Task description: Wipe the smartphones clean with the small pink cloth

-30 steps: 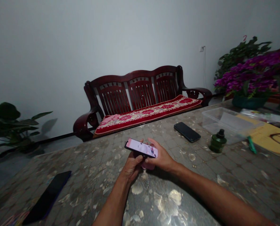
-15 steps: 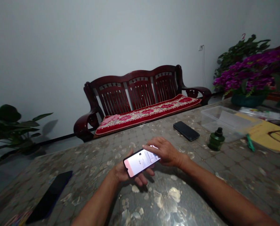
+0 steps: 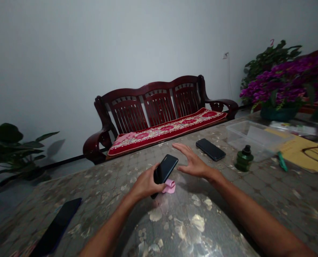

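Note:
My left hand grips a dark phone by its lower end, tilted up with the dark side toward me, above the patterned table. A small pink cloth lies on the table just under the phone. My right hand hovers to the right of the phone with fingers stretched out and apart, holding nothing.
A second black phone lies farther right, a third dark phone at the near left. A green bottle, clear plastic box, green pen, yellow paper and purple flowers are at right. A wooden bench stands behind.
The lit screen no longer faces me: my left hand has turned the phone so its dark side shows and raised it. My right hand has come off the screen and opened to the right.

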